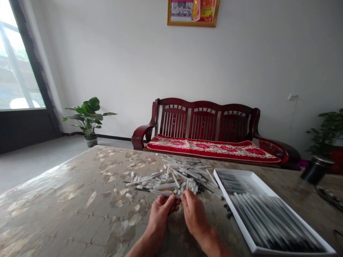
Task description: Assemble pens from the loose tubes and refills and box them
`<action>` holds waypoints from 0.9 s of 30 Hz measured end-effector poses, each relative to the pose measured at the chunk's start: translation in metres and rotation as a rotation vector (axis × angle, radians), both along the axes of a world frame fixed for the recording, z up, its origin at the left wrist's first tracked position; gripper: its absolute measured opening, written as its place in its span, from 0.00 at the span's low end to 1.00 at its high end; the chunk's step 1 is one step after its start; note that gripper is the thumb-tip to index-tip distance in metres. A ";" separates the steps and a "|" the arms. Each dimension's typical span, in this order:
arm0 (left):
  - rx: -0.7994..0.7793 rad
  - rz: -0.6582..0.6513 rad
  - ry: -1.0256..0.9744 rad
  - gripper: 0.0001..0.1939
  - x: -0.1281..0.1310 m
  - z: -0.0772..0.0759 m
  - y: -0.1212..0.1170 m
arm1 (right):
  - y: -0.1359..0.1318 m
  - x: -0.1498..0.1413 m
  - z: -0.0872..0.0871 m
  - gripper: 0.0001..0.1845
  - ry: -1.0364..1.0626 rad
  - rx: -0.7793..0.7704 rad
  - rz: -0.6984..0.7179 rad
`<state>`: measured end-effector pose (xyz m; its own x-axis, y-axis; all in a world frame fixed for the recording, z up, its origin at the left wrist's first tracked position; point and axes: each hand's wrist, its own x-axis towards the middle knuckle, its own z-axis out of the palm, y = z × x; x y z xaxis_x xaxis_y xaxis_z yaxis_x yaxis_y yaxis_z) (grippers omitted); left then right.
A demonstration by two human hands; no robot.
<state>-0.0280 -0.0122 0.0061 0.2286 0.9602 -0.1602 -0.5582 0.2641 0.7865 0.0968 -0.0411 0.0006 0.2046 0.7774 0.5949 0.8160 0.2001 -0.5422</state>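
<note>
My left hand [162, 206] is closed around a slim whitish pen [158, 192], whose free end points left. Close beside it, my right hand [195, 210] pinches at the pen's right end; the fingertips hide what sits there. Just beyond both hands lies a loose pile of pen parts [171, 175]: translucent white barrels, short white pieces and thin dark refills. Small black pieces [228, 210] are scattered on the table to the right of my right hand.
A white tray [238, 221] on the right holds many pens [278, 221] in rows. The table [72, 210] has a patterned cover. At the far right stand a black container [317, 169] and dark cables [331, 198]. Behind the table is a red wooden bench [203, 117]; a potted plant [91, 116] stands left.
</note>
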 end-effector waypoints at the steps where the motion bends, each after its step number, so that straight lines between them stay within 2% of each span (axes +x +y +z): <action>1: 0.010 0.000 0.011 0.24 0.000 0.001 -0.001 | 0.000 0.000 0.000 0.21 0.006 -0.014 -0.002; 6: -0.008 0.006 0.031 0.24 0.001 0.002 -0.002 | -0.001 0.003 0.005 0.25 0.194 -0.143 0.065; 9: -0.016 0.026 0.034 0.24 0.000 0.002 0.000 | -0.004 0.006 0.009 0.21 0.276 -0.158 0.134; 12: 0.004 0.022 0.065 0.23 0.000 0.002 -0.001 | -0.004 0.007 0.009 0.15 0.271 -0.127 0.157; 15: 0.029 0.009 0.090 0.23 0.000 0.001 -0.001 | -0.003 0.008 0.006 0.22 0.280 -0.197 0.109; 18: 0.026 0.011 0.091 0.24 0.000 -0.001 -0.001 | -0.003 0.009 0.006 0.26 0.317 -0.254 0.123; 23: 0.014 0.011 0.089 0.24 0.000 0.000 0.000 | -0.004 0.009 0.008 0.16 0.273 -0.151 0.162; 27: 0.040 -0.001 0.106 0.24 0.001 0.001 -0.001 | -0.004 0.009 0.006 0.25 0.296 -0.215 0.125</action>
